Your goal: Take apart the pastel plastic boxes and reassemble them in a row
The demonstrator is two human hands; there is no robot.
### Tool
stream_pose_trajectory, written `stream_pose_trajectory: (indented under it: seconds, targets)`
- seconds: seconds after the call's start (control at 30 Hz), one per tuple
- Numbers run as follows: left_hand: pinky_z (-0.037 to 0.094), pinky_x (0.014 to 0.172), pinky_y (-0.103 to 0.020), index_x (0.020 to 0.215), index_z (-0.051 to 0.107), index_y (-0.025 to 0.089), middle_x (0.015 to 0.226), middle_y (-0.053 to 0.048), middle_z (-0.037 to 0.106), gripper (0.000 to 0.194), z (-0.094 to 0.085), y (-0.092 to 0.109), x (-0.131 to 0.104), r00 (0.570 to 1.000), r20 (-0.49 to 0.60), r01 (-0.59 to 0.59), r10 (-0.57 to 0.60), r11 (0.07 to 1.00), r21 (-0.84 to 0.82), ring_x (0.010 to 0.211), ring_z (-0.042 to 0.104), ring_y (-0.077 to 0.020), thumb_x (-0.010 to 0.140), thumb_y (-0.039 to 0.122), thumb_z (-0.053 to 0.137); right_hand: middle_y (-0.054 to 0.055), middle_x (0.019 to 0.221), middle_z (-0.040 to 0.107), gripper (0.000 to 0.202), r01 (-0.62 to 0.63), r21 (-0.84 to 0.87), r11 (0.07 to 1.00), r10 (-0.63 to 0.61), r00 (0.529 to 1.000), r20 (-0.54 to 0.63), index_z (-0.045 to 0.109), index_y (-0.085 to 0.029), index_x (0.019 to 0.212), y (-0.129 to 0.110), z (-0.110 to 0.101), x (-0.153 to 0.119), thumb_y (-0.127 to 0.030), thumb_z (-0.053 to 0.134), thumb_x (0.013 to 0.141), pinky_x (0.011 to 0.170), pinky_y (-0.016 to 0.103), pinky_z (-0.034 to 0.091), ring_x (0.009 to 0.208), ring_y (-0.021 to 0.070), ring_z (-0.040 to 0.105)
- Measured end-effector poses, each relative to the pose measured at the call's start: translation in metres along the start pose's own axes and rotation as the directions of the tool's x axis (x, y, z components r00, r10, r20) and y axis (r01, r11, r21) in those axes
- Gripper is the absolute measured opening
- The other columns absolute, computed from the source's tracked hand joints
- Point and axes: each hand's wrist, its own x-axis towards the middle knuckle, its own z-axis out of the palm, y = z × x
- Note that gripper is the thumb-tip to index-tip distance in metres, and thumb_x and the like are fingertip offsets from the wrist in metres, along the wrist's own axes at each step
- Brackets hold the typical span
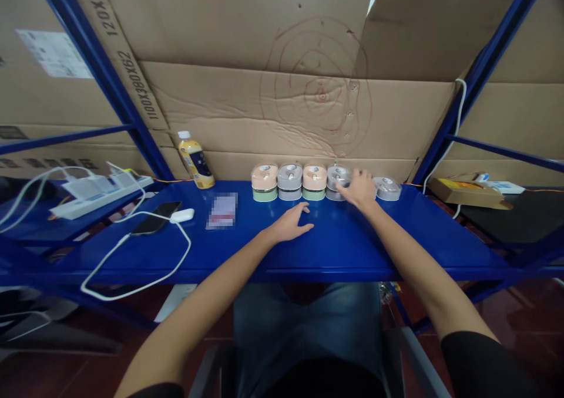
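A row of small lidded plastic boxes with clear tops stands at the back of the blue shelf. From the left come a pink-over-green stack (264,183), a grey stack (289,182), another pink-over-green stack (314,183) and a second grey stack (337,178). My right hand (362,189) curls round the right side of this last stack, its thumb across the front; the far fingertips are partly hidden. Right of that hand sits a single low grey box (388,188). My left hand (288,224) hovers over the shelf in front of the row, empty, thumb and fingers apart.
A yellow drink bottle (196,161) stands at the back left, near a blurred-out flat packet (222,211). A phone (156,219), a white charging cable (188,248) and a power strip (103,197) lie further left. Cardboard backs the blue shelf (335,251); an open carton (469,192) lies right.
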Motion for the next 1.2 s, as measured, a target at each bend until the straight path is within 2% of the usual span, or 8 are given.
stream_pose_trajectory:
  seconds: [0.27,0.47,0.57,0.67,0.8,0.9,1.07,1.2]
  targets:
    - [0.050,0.110,-0.051,0.141,0.046,0.018,0.135,-0.016,0.065,0.063,-0.001,0.003,0.000,1.000,-0.016,0.005,-0.005,1.000,-0.005,0.128,0.063,-0.0340,0.088,0.041,0.071,0.030,0.126,0.063,0.077,-0.155,-0.033,0.987,0.154,0.988,-0.019,0.047,-0.008,0.134,-0.033,0.033,0.002,-0.063,0.064,0.084,0.103,0.055,0.040,0.120,0.0440,0.059]
    - [0.050,0.109,-0.054,0.141,0.047,0.021,0.131,-0.014,0.067,0.067,-0.002,0.001,-0.002,0.999,-0.044,0.005,-0.008,0.997,-0.074,0.125,0.064,-0.0341,0.085,0.044,0.075,0.024,0.123,0.067,0.074,-0.163,0.258,0.952,0.197,0.974,-0.111,0.052,-0.012,0.135,-0.007,0.002,0.008,-0.055,0.069,0.078,0.099,0.052,0.047,0.115,0.0409,0.062]
    - [0.048,0.112,-0.054,0.142,0.047,0.021,0.130,-0.014,0.066,0.076,-0.003,-0.001,-0.001,0.995,-0.101,-0.001,-0.022,0.974,-0.225,0.124,0.065,-0.0316,0.080,0.048,0.082,0.017,0.132,0.066,0.074,0.011,0.557,0.830,0.057,0.993,-0.104,0.053,-0.018,0.138,0.014,-0.024,0.004,-0.055,0.071,0.076,0.102,0.050,0.049,0.119,0.0370,0.062]
    - [0.045,0.116,-0.054,0.143,0.047,0.021,0.132,-0.015,0.065,0.083,-0.006,-0.003,0.002,0.992,-0.119,-0.025,-0.034,0.887,-0.461,0.129,0.062,-0.0314,0.075,0.046,0.087,0.009,0.127,0.068,0.065,0.079,0.781,0.620,-0.249,0.963,0.100,0.058,-0.024,0.134,0.025,-0.040,-0.009,-0.050,0.071,0.076,0.098,0.047,0.053,0.115,0.0330,0.064]
    - [0.045,0.115,-0.055,0.143,0.048,0.021,0.139,-0.016,0.062,0.094,-0.012,-0.003,0.003,0.995,-0.078,0.007,-0.068,0.799,-0.601,0.131,0.060,-0.0351,0.066,0.045,0.094,0.006,0.129,0.068,0.070,-0.010,0.859,0.512,-0.601,0.711,0.366,0.057,-0.026,0.136,0.013,-0.032,-0.030,-0.040,0.079,0.071,0.098,0.045,0.055,0.117,0.0305,0.066]
    - [0.046,0.112,-0.056,0.144,0.047,0.019,0.139,-0.017,0.061,0.101,-0.014,-0.001,0.000,0.994,-0.055,0.053,-0.094,0.857,-0.513,0.130,0.060,-0.0367,0.060,0.045,0.097,0.010,0.136,0.065,0.088,-0.003,0.834,0.552,-0.660,0.609,0.440,0.051,-0.023,0.145,0.001,-0.017,-0.038,-0.035,0.086,0.065,0.107,0.048,0.052,0.125,0.0320,0.063]
    - [0.042,0.115,-0.059,0.149,0.041,0.018,0.140,-0.019,0.060,0.116,-0.012,-0.001,-0.003,0.997,-0.063,0.018,-0.040,0.950,-0.312,0.133,0.057,-0.0385,0.052,0.045,0.099,0.013,0.148,0.058,0.100,0.133,0.750,0.647,-0.665,0.581,0.470,0.049,-0.022,0.150,-0.003,-0.007,-0.044,-0.040,0.092,0.062,0.118,0.053,0.043,0.136,0.0346,0.057]
    - [0.046,0.111,-0.058,0.150,0.040,0.020,0.141,-0.018,0.060,0.119,-0.007,-0.001,-0.001,0.997,-0.081,0.000,-0.018,0.976,-0.219,0.131,0.059,-0.0409,0.051,0.051,0.098,0.016,0.148,0.059,0.102,0.302,0.682,0.667,-0.658,0.667,0.349,0.052,-0.021,0.149,-0.018,-0.004,-0.055,-0.053,0.093,0.061,0.115,0.056,0.046,0.134,0.0379,0.059]
